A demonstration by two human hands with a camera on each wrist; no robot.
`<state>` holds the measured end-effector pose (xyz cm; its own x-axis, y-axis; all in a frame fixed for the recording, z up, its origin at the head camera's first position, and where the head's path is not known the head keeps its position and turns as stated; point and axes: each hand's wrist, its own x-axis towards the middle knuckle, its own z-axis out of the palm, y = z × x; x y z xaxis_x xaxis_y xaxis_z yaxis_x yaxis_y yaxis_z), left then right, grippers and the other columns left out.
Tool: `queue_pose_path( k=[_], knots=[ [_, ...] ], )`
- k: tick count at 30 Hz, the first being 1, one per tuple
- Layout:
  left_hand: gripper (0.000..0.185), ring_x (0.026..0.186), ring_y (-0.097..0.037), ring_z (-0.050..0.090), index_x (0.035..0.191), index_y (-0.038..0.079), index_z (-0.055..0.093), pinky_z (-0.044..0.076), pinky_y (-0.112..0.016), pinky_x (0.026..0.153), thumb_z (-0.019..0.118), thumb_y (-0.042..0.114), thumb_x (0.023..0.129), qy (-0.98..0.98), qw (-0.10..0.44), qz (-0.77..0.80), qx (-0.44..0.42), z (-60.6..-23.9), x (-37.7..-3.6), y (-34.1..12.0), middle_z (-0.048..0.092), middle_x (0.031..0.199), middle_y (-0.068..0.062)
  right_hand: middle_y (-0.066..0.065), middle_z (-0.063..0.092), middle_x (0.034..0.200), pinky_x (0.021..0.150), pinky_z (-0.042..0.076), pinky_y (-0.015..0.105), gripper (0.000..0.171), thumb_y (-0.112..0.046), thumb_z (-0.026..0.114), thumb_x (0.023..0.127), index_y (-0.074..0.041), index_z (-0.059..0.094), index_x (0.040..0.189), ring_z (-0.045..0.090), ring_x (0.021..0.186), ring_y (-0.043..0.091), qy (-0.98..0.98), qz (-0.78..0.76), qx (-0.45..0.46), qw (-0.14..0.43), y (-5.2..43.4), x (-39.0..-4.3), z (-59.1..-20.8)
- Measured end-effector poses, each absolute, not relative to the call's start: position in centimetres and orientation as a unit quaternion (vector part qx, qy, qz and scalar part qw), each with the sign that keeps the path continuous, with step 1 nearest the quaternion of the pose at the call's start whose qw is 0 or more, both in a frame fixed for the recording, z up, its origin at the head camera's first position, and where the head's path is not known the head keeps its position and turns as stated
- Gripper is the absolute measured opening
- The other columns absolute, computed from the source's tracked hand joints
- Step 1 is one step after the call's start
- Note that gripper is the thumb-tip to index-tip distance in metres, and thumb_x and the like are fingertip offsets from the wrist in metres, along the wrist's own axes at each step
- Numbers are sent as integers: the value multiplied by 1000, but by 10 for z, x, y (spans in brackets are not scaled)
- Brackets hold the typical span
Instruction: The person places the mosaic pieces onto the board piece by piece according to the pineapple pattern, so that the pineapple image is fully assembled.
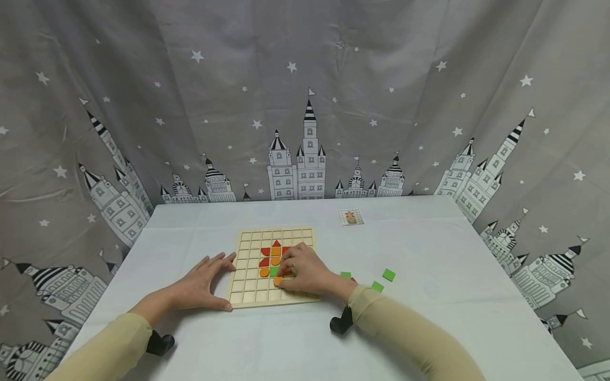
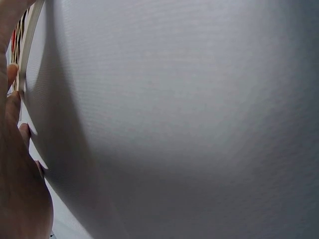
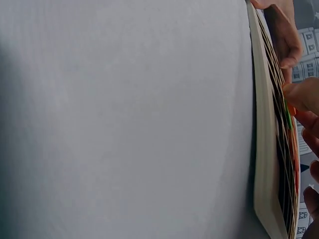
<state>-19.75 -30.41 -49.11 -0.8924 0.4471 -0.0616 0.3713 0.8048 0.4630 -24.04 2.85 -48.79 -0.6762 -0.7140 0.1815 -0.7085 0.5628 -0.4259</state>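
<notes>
A bench [image 1: 429, 317] draped in pale cloth filled the lower frame. On it lay a wooden grid board [image 1: 248, 288] at centre, a small pattern card [image 1: 351, 217] above right, and loose green square tiles [image 1: 388, 274] to the board's right.

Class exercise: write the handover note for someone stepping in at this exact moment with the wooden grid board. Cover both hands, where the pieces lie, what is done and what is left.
Left hand: flat, fingers straight, steadying the board's left edge.
Right hand: on the wooden grid board, fingers on an orange piece in the lower rows.
Done: red and orange pieces form a flower head mid-board, with a green piece below.
Left: loose green tiles lie right of the board; the pattern card lies beyond it.
</notes>
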Motion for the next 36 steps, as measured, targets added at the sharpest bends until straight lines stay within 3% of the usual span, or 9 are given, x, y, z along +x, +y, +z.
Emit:
queue_pose_path(
  k=[11, 24, 36],
  knots=[
    [94, 153, -42, 18, 132, 18, 53, 6, -63, 123, 81, 76, 64, 944, 84, 229, 220, -490, -198, -304, 29, 166, -10, -14, 61, 114, 92, 41, 28, 12, -39, 79, 88, -29, 79, 94, 45, 107, 10, 883, -249, -399, -4, 21, -235, -491],
    [94, 153, -43, 18, 132, 19, 53, 6, -64, 123, 82, 76, 64, 943, 81, 231, 227, -491, -198, -305, 29, 166, -10, -16, 62, 111, 95, 42, 29, 14, -41, 80, 86, -32, 80, 97, 46, 111, 11, 891, -243, -384, 1, 23, -236, -486],
    [93, 153, -42, 19, 131, 19, 52, 6, -63, 123, 82, 76, 64, 943, 78, 232, 227, -492, -199, -305, 30, 166, -10, -11, 62, 115, 101, 40, 39, 23, -33, 84, 84, -22, 79, 104, 45, 115, 16, 895, -304, -328, 6, 87, -253, -467]
  ],
)
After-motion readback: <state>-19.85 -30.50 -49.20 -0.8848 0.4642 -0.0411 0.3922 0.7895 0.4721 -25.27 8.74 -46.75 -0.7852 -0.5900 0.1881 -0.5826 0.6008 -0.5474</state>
